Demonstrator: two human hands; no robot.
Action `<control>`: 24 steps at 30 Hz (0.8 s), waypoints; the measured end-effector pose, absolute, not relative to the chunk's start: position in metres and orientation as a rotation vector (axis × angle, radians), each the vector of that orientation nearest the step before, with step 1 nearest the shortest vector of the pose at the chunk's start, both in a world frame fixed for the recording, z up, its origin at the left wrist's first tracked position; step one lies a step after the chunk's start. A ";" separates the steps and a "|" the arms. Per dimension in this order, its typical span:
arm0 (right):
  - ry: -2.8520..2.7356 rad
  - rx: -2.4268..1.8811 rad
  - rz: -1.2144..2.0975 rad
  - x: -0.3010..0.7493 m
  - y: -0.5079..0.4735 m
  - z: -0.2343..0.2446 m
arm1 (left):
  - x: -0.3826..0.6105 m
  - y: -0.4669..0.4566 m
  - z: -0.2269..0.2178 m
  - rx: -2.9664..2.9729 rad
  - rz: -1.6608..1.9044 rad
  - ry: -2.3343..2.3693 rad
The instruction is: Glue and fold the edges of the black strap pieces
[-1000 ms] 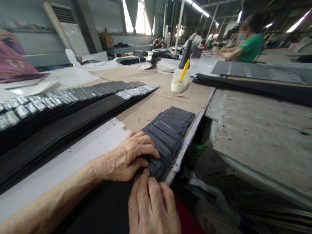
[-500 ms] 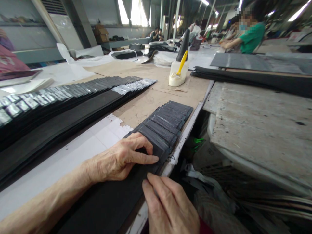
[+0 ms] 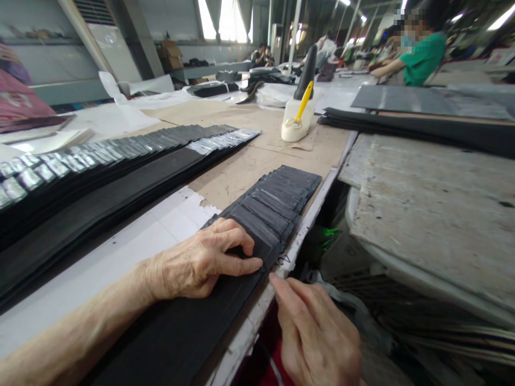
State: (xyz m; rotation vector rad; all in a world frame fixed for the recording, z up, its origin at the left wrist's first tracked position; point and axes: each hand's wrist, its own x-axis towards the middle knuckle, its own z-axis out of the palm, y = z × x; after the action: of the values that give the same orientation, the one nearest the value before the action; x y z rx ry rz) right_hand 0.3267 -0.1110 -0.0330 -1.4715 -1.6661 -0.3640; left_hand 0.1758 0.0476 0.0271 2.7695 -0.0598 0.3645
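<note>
My left hand (image 3: 209,260) rests on a stack of long black strips (image 3: 169,332) along the table's edge. Its thumb is stretched out and its other fingers are bent, pressing on the top strip with a gap between them. Beyond it, the strips' overlapping ends (image 3: 287,187) fan out in a row of narrow, dull grey-black bands. My right hand (image 3: 317,327) is just off the table edge, its index fingertip close to the strip's side. The fingers there are curled together; whatever they may hold is hidden.
A white glue container (image 3: 295,126) with a yellow brush (image 3: 304,102) stands farther back. More black strips (image 3: 132,187) with shiny ends lie to the left. Grey boards (image 3: 434,214) are at right, past a dark gap. A person in green (image 3: 422,59) works at the back.
My right hand has moved right and slightly forward, away from the strip's side and past the table edge. My left hand stays in place on the strips.
</note>
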 end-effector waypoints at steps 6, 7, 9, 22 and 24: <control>-1.700 -1.523 -0.424 0.324 -0.108 -0.035 | 0.177 0.047 0.030 2.749 0.353 -0.059; -1.708 -1.528 -0.456 0.324 -0.108 -0.035 | 0.177 0.047 0.030 2.746 0.352 -0.061; -1.722 -1.533 -0.483 0.326 -0.108 -0.035 | 0.177 0.047 0.030 2.738 0.356 -0.062; -1.706 -1.456 -0.457 0.323 -0.102 -0.032 | 0.178 0.048 0.022 2.663 0.454 -0.077; -1.696 -1.439 -0.472 0.323 -0.101 -0.029 | 0.178 0.048 0.021 2.638 0.465 -0.062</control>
State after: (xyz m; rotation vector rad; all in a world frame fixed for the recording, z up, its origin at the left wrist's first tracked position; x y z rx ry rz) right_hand 0.3232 -0.1012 -0.0286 -1.4389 -1.6964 -0.4721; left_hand 0.1777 0.0484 0.0210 2.6377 -0.0621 0.4647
